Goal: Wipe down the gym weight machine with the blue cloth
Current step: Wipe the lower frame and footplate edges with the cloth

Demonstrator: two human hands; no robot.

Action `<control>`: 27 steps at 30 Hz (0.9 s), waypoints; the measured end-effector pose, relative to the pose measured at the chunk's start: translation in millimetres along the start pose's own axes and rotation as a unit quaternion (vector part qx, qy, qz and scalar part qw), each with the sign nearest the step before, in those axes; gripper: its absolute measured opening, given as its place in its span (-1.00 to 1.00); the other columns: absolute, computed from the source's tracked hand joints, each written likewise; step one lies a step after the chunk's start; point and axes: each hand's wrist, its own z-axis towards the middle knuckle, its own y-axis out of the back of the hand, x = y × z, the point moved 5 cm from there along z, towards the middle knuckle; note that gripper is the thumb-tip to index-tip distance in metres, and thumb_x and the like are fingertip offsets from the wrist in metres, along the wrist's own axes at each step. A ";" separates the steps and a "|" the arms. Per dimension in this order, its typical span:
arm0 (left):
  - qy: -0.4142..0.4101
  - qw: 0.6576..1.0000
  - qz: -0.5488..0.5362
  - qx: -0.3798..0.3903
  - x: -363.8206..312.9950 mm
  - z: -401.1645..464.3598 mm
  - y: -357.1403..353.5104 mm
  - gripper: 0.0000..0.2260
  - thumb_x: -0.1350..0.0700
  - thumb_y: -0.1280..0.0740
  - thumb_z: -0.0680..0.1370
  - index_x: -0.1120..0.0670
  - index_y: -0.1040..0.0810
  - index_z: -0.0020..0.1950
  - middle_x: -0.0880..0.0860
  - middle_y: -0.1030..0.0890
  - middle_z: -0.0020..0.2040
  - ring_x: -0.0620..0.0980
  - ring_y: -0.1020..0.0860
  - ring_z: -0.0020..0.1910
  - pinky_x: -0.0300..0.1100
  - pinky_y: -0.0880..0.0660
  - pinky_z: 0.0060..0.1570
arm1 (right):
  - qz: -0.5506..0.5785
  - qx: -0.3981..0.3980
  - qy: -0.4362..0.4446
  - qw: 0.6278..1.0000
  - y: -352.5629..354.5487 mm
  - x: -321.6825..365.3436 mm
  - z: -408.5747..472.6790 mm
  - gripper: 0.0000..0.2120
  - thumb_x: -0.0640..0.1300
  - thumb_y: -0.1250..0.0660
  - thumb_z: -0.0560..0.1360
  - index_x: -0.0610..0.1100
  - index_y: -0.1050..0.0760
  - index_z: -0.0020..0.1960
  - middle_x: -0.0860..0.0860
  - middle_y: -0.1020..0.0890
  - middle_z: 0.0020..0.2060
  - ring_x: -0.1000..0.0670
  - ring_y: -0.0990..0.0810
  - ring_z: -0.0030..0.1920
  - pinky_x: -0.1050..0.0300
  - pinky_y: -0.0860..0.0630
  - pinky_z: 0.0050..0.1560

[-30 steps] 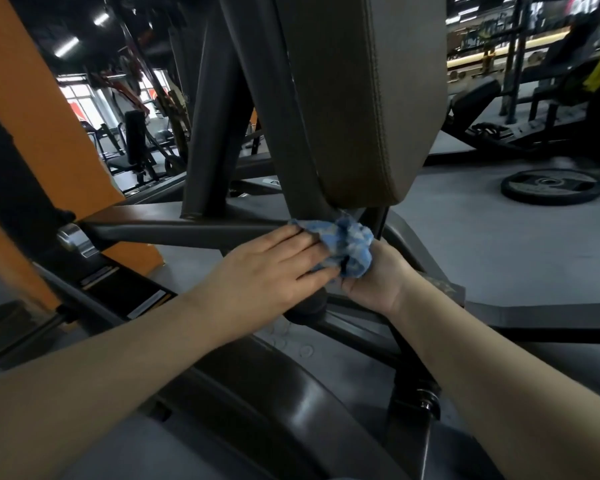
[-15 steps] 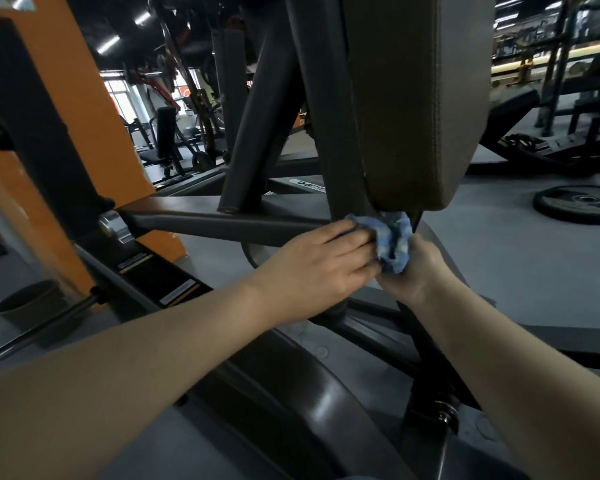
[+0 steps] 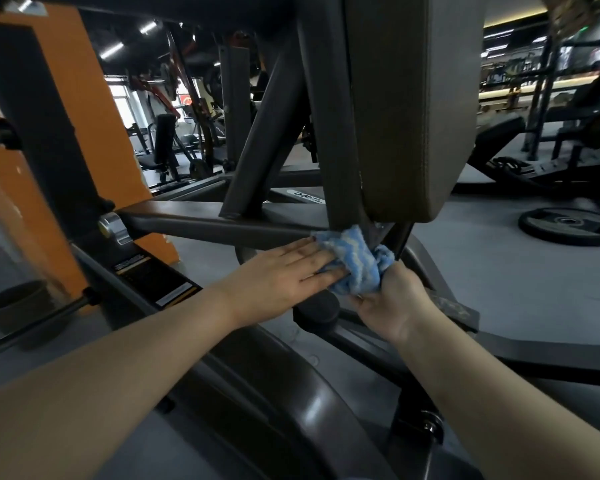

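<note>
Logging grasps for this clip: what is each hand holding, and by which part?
The right hand grips the bunched blue cloth at its lower right end. The left hand presses flat fingers on its left side.

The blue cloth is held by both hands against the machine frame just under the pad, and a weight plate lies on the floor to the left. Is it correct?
One detail is wrong: the head view shows the weight plate on the floor to the right. The rest holds: both hands keep the blue cloth under the pad.
</note>
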 end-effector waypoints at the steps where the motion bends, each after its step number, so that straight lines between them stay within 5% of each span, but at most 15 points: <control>1: 0.009 1.000 -0.004 0.001 0.7 -1.8 0.3 -0.61 0.19 -0.12 0.48 0.16 -0.31 0.31 0.21 -0.56 0.20 0.14 -0.53 0.19 0.01 -0.22 0.28 | 0.004 -0.002 -0.001 1.000 -1.4 -0.9 -2.5 -0.67 -0.08 -0.04 0.64 -0.19 -0.50 0.21 -0.14 -0.63 0.10 -0.12 -0.61 0.05 0.05 -0.57 0.01; 4: 0.040 0.999 -0.023 0.002 2.0 -6.2 0.7 -0.61 0.19 -0.11 0.47 0.18 -0.34 0.30 0.24 -0.56 0.19 0.18 -0.55 0.18 0.03 -0.24 0.25 | 0.013 -0.007 -0.013 1.000 -5.0 -5.7 -9.2 -0.70 -0.09 -0.06 0.64 -0.15 -0.51 0.19 -0.09 -0.65 0.01 -0.05 -0.64 -0.11 0.11 -0.57 -0.18; 9: 0.123 0.987 -0.088 0.045 -1.5 -14.6 -12.5 -0.57 0.22 -0.09 0.41 0.17 -0.36 0.28 0.20 -0.59 0.14 0.17 -0.60 0.09 -0.09 -0.50 0.10 | 0.020 -0.031 -0.038 0.999 -2.7 -16.8 -17.0 -0.69 -0.09 -0.05 0.65 -0.13 -0.47 0.25 -0.09 -0.65 0.04 -0.04 -0.64 -0.06 0.11 -0.51 -0.24; 13: 0.207 0.960 -0.181 0.046 -12.1 -17.8 -12.8 -0.63 0.09 -0.09 0.52 0.14 -0.48 0.27 0.13 -0.56 0.19 0.12 -0.53 0.21 -0.05 -0.38 0.24 | 0.065 -0.013 0.003 0.998 -2.8 -16.4 -27.4 -0.71 -0.12 -0.07 0.62 -0.16 -0.47 0.23 -0.14 -0.64 0.07 -0.08 -0.62 0.04 0.09 -0.52 -0.07; 15: 0.256 0.928 -0.270 0.008 -19.4 -16.1 -4.7 -0.63 0.02 -0.05 0.58 0.12 -0.49 0.26 0.07 -0.53 0.21 0.00 -0.47 0.24 -0.19 -0.35 0.28 | 0.055 0.003 0.059 0.997 -4.7 -10.4 -33.4 -0.75 -0.22 -0.09 0.58 -0.17 -0.49 0.15 -0.14 -0.63 0.06 -0.09 -0.60 0.03 0.09 -0.51 0.00; 18: 0.360 0.838 -0.406 -0.058 -28.3 -9.2 6.9 -0.67 -0.05 -0.04 0.59 0.10 -0.45 0.17 -0.04 -0.52 0.07 -0.19 -0.47 0.03 -0.29 -0.42 0.01 | -0.058 -0.003 0.143 0.988 -5.9 -7.1 -39.8 -0.68 -0.37 -0.16 0.51 -0.14 -0.48 0.19 -0.07 -0.62 0.04 -0.02 -0.60 0.04 0.12 -0.51 0.02; 21: 0.467 0.743 -0.466 -0.110 -29.5 6.2 11.5 -0.84 0.03 -0.14 0.60 0.05 -0.33 0.13 -0.06 -0.54 -0.01 -0.21 -0.53 -0.08 -0.37 -0.46 -0.14 | -0.188 -0.036 0.218 0.957 -7.2 -4.1 -41.5 -0.60 -0.28 -0.32 0.50 -0.01 -0.45 0.29 0.05 -0.64 0.08 0.07 -0.59 0.12 0.05 -0.49 0.20; 25: 0.527 0.694 -0.469 -0.142 -19.0 24.7 10.7 -0.67 0.11 -0.20 0.60 0.10 -0.27 0.35 -0.05 -0.48 0.15 -0.16 -0.49 0.11 -0.55 -0.32 -0.07 | -0.217 -0.038 0.244 0.944 -9.3 -1.3 -39.6 -0.60 -0.23 -0.33 0.50 -0.03 -0.44 0.32 0.06 -0.63 0.10 0.09 -0.58 0.14 0.02 -0.49 0.24; 27: 0.526 0.716 -0.435 -0.148 -18.5 26.2 12.0 -0.69 0.14 -0.21 0.60 0.14 -0.35 0.33 0.01 -0.51 0.13 -0.11 -0.49 0.09 -0.55 -0.29 -0.07 | -0.252 -0.051 0.259 0.931 -8.5 1.1 -41.7 -0.68 -0.21 -0.37 0.48 -0.07 -0.51 0.23 0.05 -0.66 0.03 0.09 -0.62 0.08 0.03 -0.53 0.18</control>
